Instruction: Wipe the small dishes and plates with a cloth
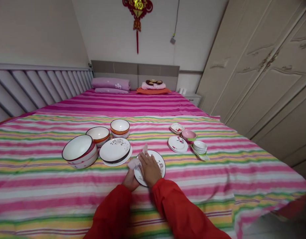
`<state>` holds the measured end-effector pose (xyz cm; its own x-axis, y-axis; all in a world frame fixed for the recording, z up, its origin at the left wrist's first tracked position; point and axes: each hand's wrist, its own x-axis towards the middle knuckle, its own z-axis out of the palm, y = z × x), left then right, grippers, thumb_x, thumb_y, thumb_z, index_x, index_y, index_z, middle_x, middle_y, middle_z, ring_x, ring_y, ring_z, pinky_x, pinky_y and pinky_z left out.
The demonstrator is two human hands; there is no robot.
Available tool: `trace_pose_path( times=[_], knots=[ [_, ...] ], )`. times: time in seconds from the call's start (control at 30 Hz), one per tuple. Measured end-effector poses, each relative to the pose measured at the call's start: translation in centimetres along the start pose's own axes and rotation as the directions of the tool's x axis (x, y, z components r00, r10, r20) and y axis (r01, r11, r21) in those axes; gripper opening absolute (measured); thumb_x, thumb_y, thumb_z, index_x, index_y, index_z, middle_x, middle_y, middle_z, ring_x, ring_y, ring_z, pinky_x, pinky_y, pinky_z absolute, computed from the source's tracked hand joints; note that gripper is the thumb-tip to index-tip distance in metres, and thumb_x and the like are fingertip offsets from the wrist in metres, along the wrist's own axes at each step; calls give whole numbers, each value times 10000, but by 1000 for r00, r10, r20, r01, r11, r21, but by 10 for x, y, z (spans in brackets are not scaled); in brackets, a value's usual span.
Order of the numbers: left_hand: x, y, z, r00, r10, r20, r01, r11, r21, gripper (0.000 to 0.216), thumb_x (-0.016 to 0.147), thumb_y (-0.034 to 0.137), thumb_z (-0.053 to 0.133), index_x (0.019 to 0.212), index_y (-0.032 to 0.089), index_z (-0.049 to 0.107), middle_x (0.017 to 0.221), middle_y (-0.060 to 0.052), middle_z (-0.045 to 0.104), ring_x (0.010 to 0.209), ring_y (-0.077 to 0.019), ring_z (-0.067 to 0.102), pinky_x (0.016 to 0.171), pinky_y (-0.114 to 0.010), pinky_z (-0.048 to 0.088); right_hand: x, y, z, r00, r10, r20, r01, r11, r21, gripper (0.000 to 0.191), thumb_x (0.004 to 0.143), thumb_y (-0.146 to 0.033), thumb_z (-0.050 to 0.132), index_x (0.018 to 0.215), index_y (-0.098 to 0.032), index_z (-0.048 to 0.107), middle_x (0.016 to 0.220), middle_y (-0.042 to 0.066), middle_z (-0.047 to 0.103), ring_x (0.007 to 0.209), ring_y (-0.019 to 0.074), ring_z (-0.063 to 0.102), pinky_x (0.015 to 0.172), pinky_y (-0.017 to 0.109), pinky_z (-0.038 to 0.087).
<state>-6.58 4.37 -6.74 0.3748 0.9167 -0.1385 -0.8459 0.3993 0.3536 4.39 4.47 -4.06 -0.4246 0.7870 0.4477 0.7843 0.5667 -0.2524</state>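
Observation:
A white plate [161,160] with a dark rim and a floral print is tilted just above the striped sheet in front of me. My left hand [130,180] grips its left edge, with the fingers partly hidden beneath it. Pressed onto the plate's face is my right hand [151,169], its fingers extended over a crumpled white cloth [134,164]. Part of the cloth sticks up beyond the fingertips, and part bunches near my left hand. Close by on the left lies a stack of similar dark-rimmed plates [114,150].
Large red-banded bowls [78,147] and orange-banded bowls [97,133] stand left of the plates. On the right are small flowered plates [178,144], a pink bowl [189,134], small white bowls [200,146] and square dishes [177,127]. Folded bedding [111,83] lies by the headboard.

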Motion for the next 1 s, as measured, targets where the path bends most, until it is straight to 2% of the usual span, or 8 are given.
trace_pose_path(
  times=[0.2, 0.3, 0.43, 0.57, 0.7, 0.83, 0.93, 1.0],
  knots=[
    [-2, -5, 15, 993, -71, 98, 68, 997, 35, 578, 868, 512, 369, 1290, 127, 460, 1160, -113, 632, 1140, -232, 529, 1043, -380, 305, -15, 33, -4, 967, 215, -133, -220, 975, -24, 455, 896, -213, 397, 1348, -170, 406, 1412, 83, 386, 1321, 261, 299, 1051, 479, 270],
    [-4, -6, 14, 983, -133, 129, 127, 990, 56, 635, 864, 545, 339, 1312, 105, 428, 1191, -130, 612, 1174, -242, 500, 1059, -392, 273, -38, 40, -1, 952, 221, -212, -222, 975, 24, 448, 891, -193, 380, 1331, -125, 429, 1402, 113, 396, 1327, 271, 285, 1030, 464, 329],
    [-7, -4, 18, 968, -190, 161, 183, 981, 59, 673, 864, 561, 308, 1317, 75, 416, 1190, -153, 607, 1178, -257, 496, 1062, -404, 259, -67, 28, 4, 950, 196, -242, -192, 981, 42, 461, 871, -172, 390, 1324, -100, 436, 1367, 140, 436, 1323, 286, 288, 1019, 488, 357],
    [-9, 2, 12, 964, -243, 111, 236, 969, 74, 797, 803, 661, 316, 1287, 42, 451, 1117, -183, 638, 1107, -291, 548, 1013, -411, 327, -77, -3, 8, 982, 112, -152, -103, 992, 68, 524, 819, -112, 428, 1343, -123, 412, 1381, 121, 423, 1308, 272, 323, 1024, 474, 362],
    [-4, 5, -16, 960, -275, -54, 279, 955, 104, 850, 742, 708, 374, 1307, 76, 439, 948, -146, 690, 949, -281, 627, 934, -394, 406, -57, -26, 10, 1000, -22, 4, 22, 994, 109, 535, 813, -141, 468, 1345, -133, 408, 1400, 80, 406, 1313, 240, 320, 1054, 427, 331],
    [1, 1, -24, 988, 133, -74, -129, 990, 49, 530, 886, 434, 390, 1390, 356, 245, 1090, 12, 658, 974, -114, 615, 996, -250, 339, -21, -21, 8, 995, -81, 54, 76, 994, 75, 518, 866, -213, 448, 1374, -157, 359, 1430, 57, 360, 1341, 220, 263, 1089, 430, 250],
    [0, -1, -5, 997, 16, 71, -15, 1000, -13, 608, 874, 526, 337, 1393, 211, 296, 1239, -74, 583, 1162, -185, 511, 1054, -312, 276, 3, -6, 2, 996, -77, 36, 77, 997, -2, 510, 891, -213, 418, 1390, -169, 324, 1445, 66, 330, 1362, 201, 205, 1101, 436, 189],
    [-1, -1, 9, 996, -13, 92, 15, 1000, -23, 587, 885, 510, 322, 1355, 163, 377, 1236, -96, 586, 1194, -218, 483, 1072, -355, 253, 12, 6, -4, 1000, -25, 19, 25, 999, -40, 512, 891, -193, 409, 1394, -174, 316, 1447, 71, 325, 1364, 199, 199, 1097, 443, 179]
  ],
)
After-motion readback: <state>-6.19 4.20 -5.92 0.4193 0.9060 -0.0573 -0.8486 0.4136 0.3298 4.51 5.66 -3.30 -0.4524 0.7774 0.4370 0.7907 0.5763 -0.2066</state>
